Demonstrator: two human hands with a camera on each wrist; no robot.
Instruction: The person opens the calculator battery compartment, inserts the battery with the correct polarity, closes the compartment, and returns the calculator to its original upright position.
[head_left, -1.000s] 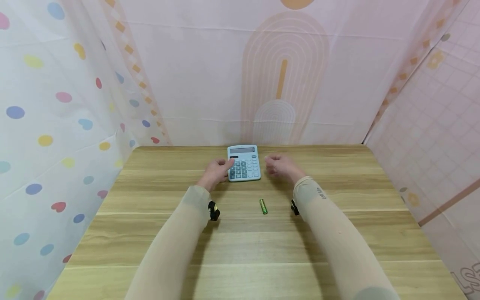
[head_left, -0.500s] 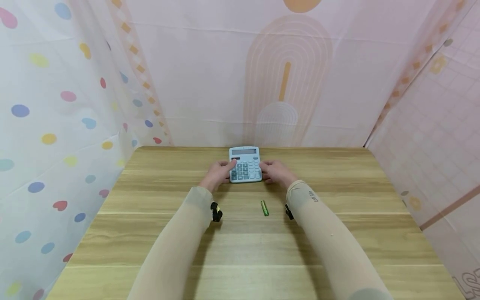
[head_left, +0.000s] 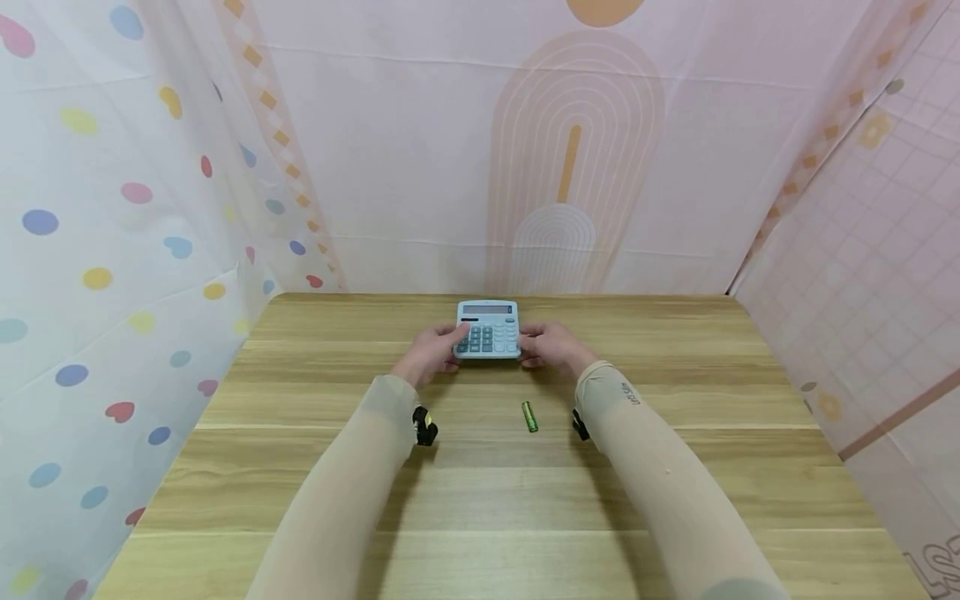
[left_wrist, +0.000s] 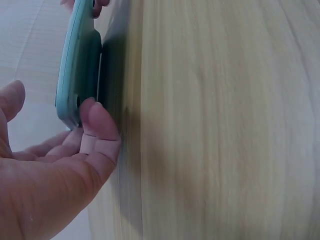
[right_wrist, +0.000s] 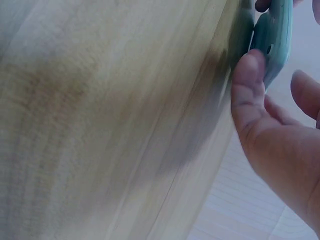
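A light blue calculator (head_left: 489,325) is held between both hands near the table's far edge, its keys facing up and its front edge raised off the wood. My left hand (head_left: 431,352) grips its left side, thumb over the top and fingers beneath. On the opposite side my right hand (head_left: 553,347) holds the right edge. The wrist views show the calculator's side (left_wrist: 70,65) with curled fingers (left_wrist: 102,127) under it, and likewise the right fingers (right_wrist: 248,80) under the other side. Nearer to me a green battery (head_left: 530,417) lies on the table.
The wooden table (head_left: 480,492) reaches back to a patterned curtain (head_left: 405,167). A dotted curtain (head_left: 112,317) hangs along the left side, and a pink one (head_left: 862,275) on the right. Each wrist wears a small black device (head_left: 425,427).
My right hand has come left onto the calculator's right edge and taken hold. The calculator's near edge has since lifted off the table. The battery has stayed on the table.
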